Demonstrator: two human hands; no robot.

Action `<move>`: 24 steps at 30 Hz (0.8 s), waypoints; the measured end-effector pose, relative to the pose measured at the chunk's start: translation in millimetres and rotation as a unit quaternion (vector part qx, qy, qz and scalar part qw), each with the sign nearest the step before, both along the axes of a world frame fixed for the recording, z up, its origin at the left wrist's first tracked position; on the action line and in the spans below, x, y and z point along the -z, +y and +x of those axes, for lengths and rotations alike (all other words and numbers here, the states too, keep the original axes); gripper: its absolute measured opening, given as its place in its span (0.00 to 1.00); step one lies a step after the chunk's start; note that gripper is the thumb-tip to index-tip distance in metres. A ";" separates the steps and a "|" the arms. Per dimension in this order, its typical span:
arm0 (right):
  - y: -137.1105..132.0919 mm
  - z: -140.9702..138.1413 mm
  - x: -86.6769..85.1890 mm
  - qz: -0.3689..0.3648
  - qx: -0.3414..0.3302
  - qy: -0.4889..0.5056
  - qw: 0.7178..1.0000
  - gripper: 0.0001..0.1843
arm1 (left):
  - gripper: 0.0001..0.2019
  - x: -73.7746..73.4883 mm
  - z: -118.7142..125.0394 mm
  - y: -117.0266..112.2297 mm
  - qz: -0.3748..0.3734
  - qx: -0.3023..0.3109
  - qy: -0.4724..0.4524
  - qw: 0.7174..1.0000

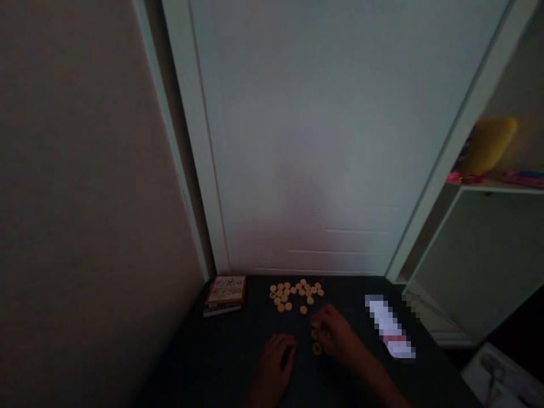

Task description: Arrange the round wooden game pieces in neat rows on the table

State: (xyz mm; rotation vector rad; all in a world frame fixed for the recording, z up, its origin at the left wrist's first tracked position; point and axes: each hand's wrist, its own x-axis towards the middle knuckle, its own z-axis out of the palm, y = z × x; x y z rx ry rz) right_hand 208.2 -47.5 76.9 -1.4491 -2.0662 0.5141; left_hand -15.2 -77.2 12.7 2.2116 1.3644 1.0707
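A dim, dark table (238, 351) holds a scatter of several small round tan discs (295, 293) near its far edge. My right hand (338, 337) is curled just in front of them, its fingers closed round one or two discs near its fingertips; another disc (317, 348) lies on the table beside it. My left hand (276, 362) rests palm down on the table to the left, fingers loosely bent, with nothing visible in it.
A small flat box (225, 293) with a colourful lid lies at the table's far left corner. A white blurred strip (389, 327) lies on the right. A white door stands behind; a shelf with a yellow object (488, 144) is to the right.
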 end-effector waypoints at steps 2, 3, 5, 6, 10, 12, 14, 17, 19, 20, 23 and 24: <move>-23.6 -11.7 2.8 0.019 -0.027 0.044 0.998 0.18 | 0.09 0.0 -0.5 -1.3 -0.003 0.006 -0.005 1.000; -33.6 -17.2 6.5 0.026 -0.033 0.059 0.997 0.18 | 0.09 0.3 -0.7 -1.9 -0.007 0.007 -0.009 1.000; -48.6 -26.7 19.1 0.043 -0.017 0.079 0.996 0.16 | 0.09 0.7 -0.9 -3.0 -0.015 0.005 -0.020 1.000; -53.6 -30.5 27.8 0.058 -0.006 0.088 0.994 0.15 | 0.09 0.8 -0.8 -3.7 -0.020 0.000 -0.025 0.999; -61.1 -39.4 66.7 0.122 0.014 0.122 0.985 0.12 | 0.08 -0.3 0.6 -9.0 -0.051 -0.001 -0.046 0.998; -61.4 -41.2 80.9 0.147 0.013 0.136 0.980 0.12 | 0.08 -1.2 1.5 -13.2 -0.076 0.016 -0.058 0.995; -61.7 -42.2 88.3 0.148 0.000 0.149 0.978 0.12 | 0.09 -2.3 2.0 -17.1 -0.099 0.028 -0.071 0.992; -63.0 -43.1 88.6 0.098 0.013 0.173 0.980 0.12 | 0.10 -5.5 2.6 -20.1 -0.128 0.033 -0.085 0.988; -63.9 -43.4 85.0 0.037 0.031 0.193 0.980 0.13 | 0.10 -8.4 3.7 -20.1 -0.145 0.040 -0.092 0.984; -64.2 -43.3 82.9 0.008 0.036 0.204 0.978 0.13 | 0.10 -9.8 4.7 -20.0 -0.153 0.044 -0.097 0.983; -64.5 -42.3 76.4 -0.054 0.040 0.237 0.969 0.16 | 0.09 -12.1 8.7 -20.3 -0.169 0.038 -0.114 0.978; -64.5 -41.8 74.3 -0.067 0.042 0.249 0.965 0.17 | 0.09 -12.2 10.0 -20.8 -0.175 0.035 -0.117 0.977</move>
